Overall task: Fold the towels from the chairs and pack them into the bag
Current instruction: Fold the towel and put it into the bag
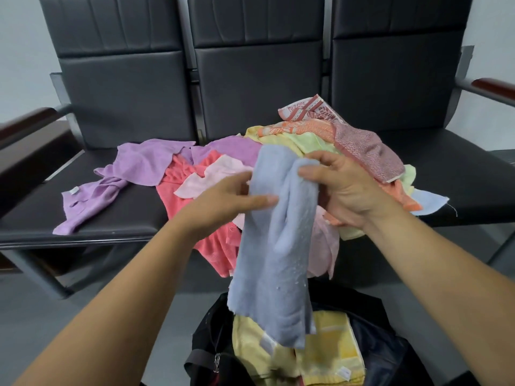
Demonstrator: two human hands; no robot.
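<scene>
a row of black padded chairs [117, 215] stands on a grey floor [83, 316] against a pale wall [16, 51]. at ten o'clock from my hands, a crumpled purple terry towel [139, 165] sprawls on the seat. my left hand [223, 201] pinches the light blue terry towel [276, 246] hanging between both hands; my right hand [342, 188] grips its top fold. at one o'clock lies a heap of yellow and orange towels [362, 146]. at six o'clock, under the blue towel, the open black bag [206, 344] holds folded yellow towels [328, 349].

No legible text anywhere
</scene>
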